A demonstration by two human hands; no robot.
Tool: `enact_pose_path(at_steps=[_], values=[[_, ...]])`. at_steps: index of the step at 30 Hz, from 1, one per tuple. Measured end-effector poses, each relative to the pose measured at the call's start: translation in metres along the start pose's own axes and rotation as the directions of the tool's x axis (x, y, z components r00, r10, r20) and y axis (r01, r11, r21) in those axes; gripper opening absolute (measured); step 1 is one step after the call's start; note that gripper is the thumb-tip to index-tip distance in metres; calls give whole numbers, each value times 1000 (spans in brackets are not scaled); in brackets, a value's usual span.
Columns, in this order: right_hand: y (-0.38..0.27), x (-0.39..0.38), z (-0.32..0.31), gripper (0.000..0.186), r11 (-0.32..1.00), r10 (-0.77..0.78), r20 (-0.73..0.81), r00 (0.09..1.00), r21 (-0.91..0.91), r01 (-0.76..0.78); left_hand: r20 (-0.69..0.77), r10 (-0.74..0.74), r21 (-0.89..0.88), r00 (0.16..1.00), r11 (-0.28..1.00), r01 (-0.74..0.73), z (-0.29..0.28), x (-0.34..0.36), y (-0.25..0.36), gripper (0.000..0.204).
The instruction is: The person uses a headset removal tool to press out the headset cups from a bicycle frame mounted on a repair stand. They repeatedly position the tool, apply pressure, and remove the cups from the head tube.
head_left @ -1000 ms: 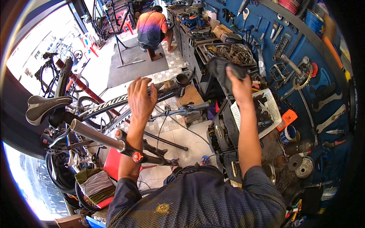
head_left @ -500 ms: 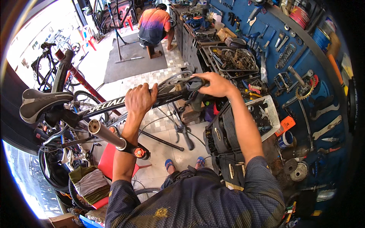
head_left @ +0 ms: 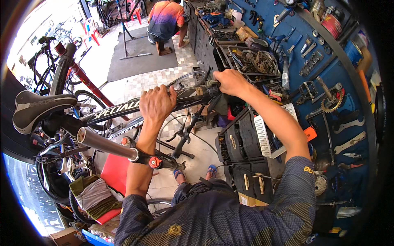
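A black bicycle frame (head_left: 119,112) with pale lettering on its tube stretches across in front of me, its grey and black saddle (head_left: 41,108) at the left end. My left hand (head_left: 158,102) is closed over the tube near its middle. At the frame's right end, my right hand (head_left: 232,82) has its fingers curled on a dark rag (head_left: 221,105) bunched at the head tube; its fingertips are partly hidden. A suspension fork with a silver steerer tube (head_left: 107,143) and orange knobs crosses above my left forearm. A handlebar (head_left: 182,137) hangs below the frame among cables.
Black drawers (head_left: 242,143) and a white basket (head_left: 262,137) stand at my right, beneath a blue tool wall (head_left: 305,78). A red chair (head_left: 113,172) holding folded cloths is at my left. Further off, another person (head_left: 166,20) sits low beside a work stand (head_left: 125,41).
My right hand has shifted slightly at the head tube and its fingers have drawn in on the rag. The handlebar below has swung left and turned. My view has tilted a little.
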State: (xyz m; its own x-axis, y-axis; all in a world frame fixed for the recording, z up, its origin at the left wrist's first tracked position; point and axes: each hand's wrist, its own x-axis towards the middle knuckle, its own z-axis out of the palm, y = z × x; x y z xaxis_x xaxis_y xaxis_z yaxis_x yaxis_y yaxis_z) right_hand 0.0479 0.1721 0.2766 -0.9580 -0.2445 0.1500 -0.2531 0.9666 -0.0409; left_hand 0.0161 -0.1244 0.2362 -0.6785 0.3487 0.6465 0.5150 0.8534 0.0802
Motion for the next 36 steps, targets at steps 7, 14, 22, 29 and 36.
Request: enact_pose_path(at_steps=[7, 14, 22, 29, 36], values=[[-12, -19, 20, 27, 219, 501, 530, 684, 687, -693, -25, -15, -31, 1000, 999, 14, -4, -3, -1, 33], [-15, -82, 47, 16, 140, 671, 62, 739, 968, -208, -31, -15, -28, 999, 999, 14, -5, -1, -4, 32], [33, -93, 22, 23, 51, 730, -192, 656, 972, 227, -31, -28, -13, 999, 1000, 28, -4, 0, -1, 32], [15, -46, -17, 31, 925, -381, -209, 901, -86, 371, -33, -52, -36, 998, 998, 51, -1, -4, -1, 32], [-1, -24, -38, 20, 680, -567, 159, 808, -463, 568, -80, -70, -36, 994, 997, 68, 5, -2, -1, 30]])
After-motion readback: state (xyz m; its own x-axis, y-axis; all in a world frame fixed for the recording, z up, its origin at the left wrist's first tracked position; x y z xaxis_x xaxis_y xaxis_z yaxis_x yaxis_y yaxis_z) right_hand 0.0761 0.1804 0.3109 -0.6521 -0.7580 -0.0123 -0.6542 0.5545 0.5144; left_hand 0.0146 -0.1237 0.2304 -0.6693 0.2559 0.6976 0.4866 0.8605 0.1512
